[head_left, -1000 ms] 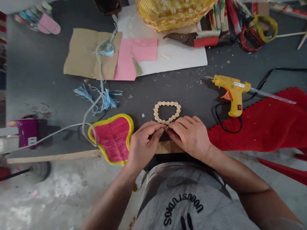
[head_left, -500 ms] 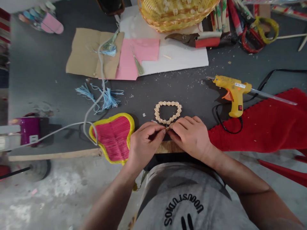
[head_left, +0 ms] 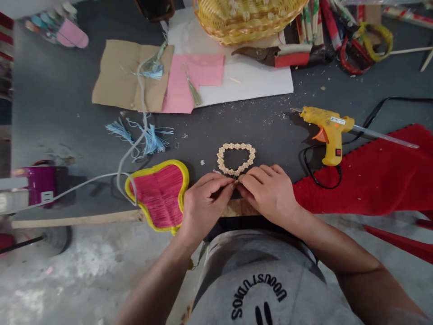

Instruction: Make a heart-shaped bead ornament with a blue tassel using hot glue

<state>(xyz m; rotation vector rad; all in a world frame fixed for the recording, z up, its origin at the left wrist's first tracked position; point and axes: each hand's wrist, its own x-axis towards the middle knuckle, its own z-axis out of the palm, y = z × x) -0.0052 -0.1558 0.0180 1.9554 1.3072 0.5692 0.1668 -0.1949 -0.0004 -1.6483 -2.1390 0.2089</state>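
Note:
A loop of cream beads (head_left: pixel 253 155), roughly heart-shaped, lies on the dark tabletop just beyond my fingertips. My left hand (head_left: pixel 208 201) is closed in a pinch at the loop's lower tip. Opposite it, my right hand (head_left: pixel 269 192) pinches at the same spot, the fingertips of both hands nearly touching. A short bit hangs from the bottom of the loop between them; its details are too small and covered by the fingers. Left of my left hand lies a pink panel with a yellow padded edge (head_left: pixel 158 194), jutting over the table edge.
A yellow glue gun (head_left: pixel 326 131) lies to the right, by red cloth (head_left: pixel 365 185). Blue tassels (head_left: pixel 154 140) and a white cable (head_left: pixel 126 158) are at left. At the back are pliers (head_left: pixel 291 58), scissors (head_left: pixel 360 54), a woven basket (head_left: pixel 223 34) and pink paper (head_left: pixel 179 85).
Both hands stay pinched at the loop's tip with hardly any movement. The whole view has shifted very slightly.

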